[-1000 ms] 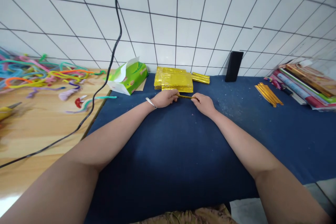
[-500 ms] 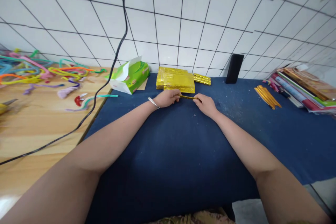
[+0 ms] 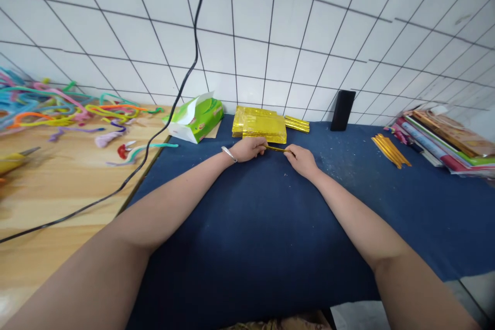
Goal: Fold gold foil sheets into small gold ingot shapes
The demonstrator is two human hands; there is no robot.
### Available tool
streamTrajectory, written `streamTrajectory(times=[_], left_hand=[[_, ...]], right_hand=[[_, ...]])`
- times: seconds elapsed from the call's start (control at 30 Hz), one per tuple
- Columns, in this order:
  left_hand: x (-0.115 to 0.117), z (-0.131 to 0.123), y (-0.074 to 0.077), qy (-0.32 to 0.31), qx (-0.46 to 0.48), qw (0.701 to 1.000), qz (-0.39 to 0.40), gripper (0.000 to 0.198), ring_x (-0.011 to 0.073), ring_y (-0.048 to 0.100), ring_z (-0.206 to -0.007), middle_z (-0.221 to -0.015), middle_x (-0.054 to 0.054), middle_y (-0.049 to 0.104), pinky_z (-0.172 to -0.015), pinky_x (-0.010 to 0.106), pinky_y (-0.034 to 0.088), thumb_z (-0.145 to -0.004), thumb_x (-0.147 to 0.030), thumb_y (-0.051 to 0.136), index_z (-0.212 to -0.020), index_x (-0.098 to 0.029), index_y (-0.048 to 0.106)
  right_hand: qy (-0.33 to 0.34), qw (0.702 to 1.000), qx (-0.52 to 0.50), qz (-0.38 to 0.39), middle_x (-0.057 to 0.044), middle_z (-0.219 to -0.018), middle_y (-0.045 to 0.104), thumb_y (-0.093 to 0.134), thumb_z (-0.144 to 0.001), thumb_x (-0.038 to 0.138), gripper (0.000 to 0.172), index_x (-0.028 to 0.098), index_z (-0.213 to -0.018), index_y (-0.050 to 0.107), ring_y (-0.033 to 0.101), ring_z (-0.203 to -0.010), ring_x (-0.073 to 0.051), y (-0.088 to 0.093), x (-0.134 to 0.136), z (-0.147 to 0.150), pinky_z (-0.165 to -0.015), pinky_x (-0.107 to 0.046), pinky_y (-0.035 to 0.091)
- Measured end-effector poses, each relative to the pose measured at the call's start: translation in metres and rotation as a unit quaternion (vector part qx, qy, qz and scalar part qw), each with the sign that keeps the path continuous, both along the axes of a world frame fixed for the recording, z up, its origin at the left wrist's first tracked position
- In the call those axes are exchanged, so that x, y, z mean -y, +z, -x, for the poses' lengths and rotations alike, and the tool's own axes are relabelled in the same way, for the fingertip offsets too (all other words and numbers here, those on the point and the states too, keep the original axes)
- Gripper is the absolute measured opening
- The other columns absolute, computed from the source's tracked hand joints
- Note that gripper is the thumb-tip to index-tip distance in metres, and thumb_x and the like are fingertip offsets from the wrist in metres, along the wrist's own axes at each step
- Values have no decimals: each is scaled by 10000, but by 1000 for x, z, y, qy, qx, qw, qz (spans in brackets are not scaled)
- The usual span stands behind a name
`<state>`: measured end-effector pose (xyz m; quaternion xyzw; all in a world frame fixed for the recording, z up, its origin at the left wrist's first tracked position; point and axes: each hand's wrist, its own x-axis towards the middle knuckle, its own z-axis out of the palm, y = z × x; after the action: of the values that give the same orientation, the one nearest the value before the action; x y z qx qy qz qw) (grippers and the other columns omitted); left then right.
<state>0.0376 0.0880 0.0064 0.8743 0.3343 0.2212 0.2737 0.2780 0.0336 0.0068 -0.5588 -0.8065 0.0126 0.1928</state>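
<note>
Both my hands rest on the dark blue cloth [image 3: 247, 227] and pinch the two ends of a thin gold foil strip [image 3: 277, 149]. My left hand [image 3: 248, 147], with a silver bangle at the wrist, is closed on the strip's left end. My right hand [image 3: 301, 159] is closed on its right end. Just behind the hands lies a stack of gold foil sheets [image 3: 258, 125], with a few rolled gold strips [image 3: 297, 123] at its right side.
A green tissue box [image 3: 196, 119] stands left of the stack. Coloured pipe cleaners [image 3: 58, 108] litter the wooden table [image 3: 46, 191], crossed by a black cable [image 3: 154, 139]. A black phone [image 3: 342, 110] leans on the tiled wall. More gold strips [image 3: 390, 150] and stacked books [image 3: 444, 136] lie right.
The hands stay on the gold strip almost unmoved. The view has tilted up slightly, so everything sits a little lower and left in the picture.
</note>
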Motion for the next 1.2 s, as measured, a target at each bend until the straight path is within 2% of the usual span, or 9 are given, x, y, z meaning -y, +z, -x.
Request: streamTrajectory(times=[0.37,0.77,1.0,1.07,1.2], left_hand=[[-5,0,-1,-1,2,1000,5,168,84,502,-574,-716,-14,586,-589,203,393,-841,-218,398,-819,-171,558],[-1,0,1,-3,8,1000,-5,153,76,494,-556,-700,-19,567,-588,207,401,-836,-209,412,-825,-166,559],[-4,4,-1,-23,23,999,14,216,70,538,-578,-773,3,619,-585,196,444,-886,-249,393,-927,-160,586],[-7,6,-3,-22,38,999,-7,221,88,575,-662,-833,21,643,-651,218,472,-887,-274,430,-954,-165,611],[-7,10,-5,11,77,989,-124,181,142,595,-839,-879,48,665,-797,287,472,-845,-294,549,-925,-183,668]], right_hand=[[-7,1000,19,4,-24,-896,645,405,-910,328,184,228,-929,559,582,-844,-170,-1,-1,2,-704,-261,366],[-7,1000,12,-2,-14,-888,645,425,-904,316,158,233,-910,560,585,-814,-164,1,2,2,-666,-259,365],[15,1000,-14,-2,-13,-901,654,429,-910,313,181,233,-911,591,586,-837,-154,1,2,0,-705,-260,392],[28,999,-37,-4,-12,-924,657,437,-909,309,186,238,-925,609,583,-864,-154,-1,1,-1,-745,-267,405],[41,995,-73,-45,-13,-962,656,481,-892,315,185,251,-975,634,563,-937,-161,-4,1,-2,-810,-286,414]])
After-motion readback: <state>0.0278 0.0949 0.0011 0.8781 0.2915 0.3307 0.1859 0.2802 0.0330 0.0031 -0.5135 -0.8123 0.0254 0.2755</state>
